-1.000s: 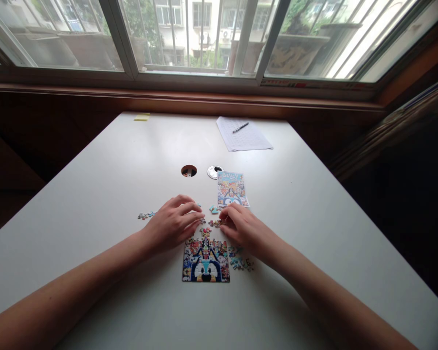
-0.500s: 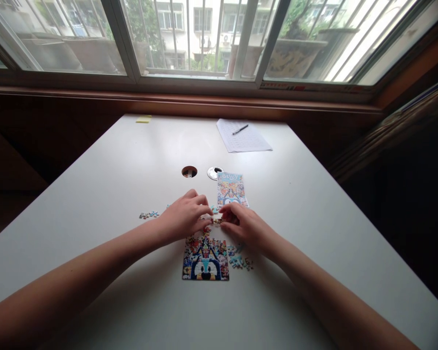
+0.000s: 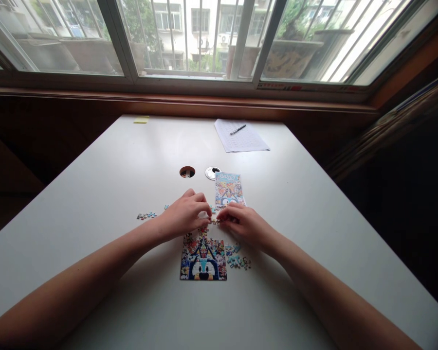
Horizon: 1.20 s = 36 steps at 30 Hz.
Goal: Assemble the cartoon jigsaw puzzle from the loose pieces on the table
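A partly joined jigsaw puzzle [image 3: 203, 260] lies flat on the white table, showing a blue cartoon dog's face among many small colourful figures. Just beyond its top edge, my left hand [image 3: 190, 213] is closed in a pinch on a few small puzzle pieces [image 3: 214, 221]. From the other side my right hand [image 3: 243, 222] pinches the same little group, its fingertips close to those of the left. The fingers partly cover these pieces. Behind my right hand lies a picture card [image 3: 228, 187] with the same dog design.
Loose pieces [image 3: 238, 257] lie right of the puzzle, and more pieces [image 3: 146, 215] lie left of my left wrist. Farther back are an open cable hole [image 3: 187, 172], a metal grommet [image 3: 212, 173], paper sheets [image 3: 241, 142] with a pen [image 3: 238, 129], and yellow notes [image 3: 141, 119].
My right fingers have shifted slightly left and closed in towards the left hand over the small pieces. The whole view has moved a little; the puzzle looks the same.
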Available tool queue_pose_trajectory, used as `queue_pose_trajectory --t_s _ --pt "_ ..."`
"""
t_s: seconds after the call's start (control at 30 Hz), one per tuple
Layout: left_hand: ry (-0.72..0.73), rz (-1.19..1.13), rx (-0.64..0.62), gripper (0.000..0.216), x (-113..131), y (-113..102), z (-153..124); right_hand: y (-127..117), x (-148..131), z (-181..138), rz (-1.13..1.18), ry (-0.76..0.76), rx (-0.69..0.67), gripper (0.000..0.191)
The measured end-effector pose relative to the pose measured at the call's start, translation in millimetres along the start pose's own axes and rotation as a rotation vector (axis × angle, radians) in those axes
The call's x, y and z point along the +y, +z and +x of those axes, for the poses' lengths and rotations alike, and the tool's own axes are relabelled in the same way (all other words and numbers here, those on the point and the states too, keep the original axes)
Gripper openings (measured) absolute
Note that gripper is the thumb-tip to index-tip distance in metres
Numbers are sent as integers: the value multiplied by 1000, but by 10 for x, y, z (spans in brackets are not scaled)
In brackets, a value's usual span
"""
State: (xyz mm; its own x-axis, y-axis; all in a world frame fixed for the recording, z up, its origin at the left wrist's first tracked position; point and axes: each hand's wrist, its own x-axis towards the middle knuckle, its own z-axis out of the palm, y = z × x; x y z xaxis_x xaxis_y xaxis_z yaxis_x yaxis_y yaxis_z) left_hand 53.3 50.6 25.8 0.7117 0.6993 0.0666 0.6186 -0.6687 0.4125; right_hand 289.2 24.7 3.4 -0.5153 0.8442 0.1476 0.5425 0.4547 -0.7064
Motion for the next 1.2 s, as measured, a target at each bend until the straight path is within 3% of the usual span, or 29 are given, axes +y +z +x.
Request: queue_pose_trajectory --t_s 0.13,0.27,0.37,0.47,0.67,0.8,0.97,1.2 --pt "7 -3 4 13 15 23 -13 -49 -33 10 28 29 -3 14" --pt "24 28 15 13 31 56 1 -79 -42 9 87 149 9 10" --pt "26 45 29 11 26 77 12 -84 -8 -2 198 219 12 19" --pt "33 40 35 11 19 87 17 -89 27 -6 260 232 12 26" --pt "10 33 14 11 32 82 23 -107 22 12 257 280 31 23" --pt "-7 17 2 11 45 78 24 -100 15 9 375 318 31 20" --pt "-9 9 2 12 54 88 21 -108 -8 5 531 360 80 16" --pt "-5 10 0 13 61 94 23 -135 -52 33 636 397 216 29"
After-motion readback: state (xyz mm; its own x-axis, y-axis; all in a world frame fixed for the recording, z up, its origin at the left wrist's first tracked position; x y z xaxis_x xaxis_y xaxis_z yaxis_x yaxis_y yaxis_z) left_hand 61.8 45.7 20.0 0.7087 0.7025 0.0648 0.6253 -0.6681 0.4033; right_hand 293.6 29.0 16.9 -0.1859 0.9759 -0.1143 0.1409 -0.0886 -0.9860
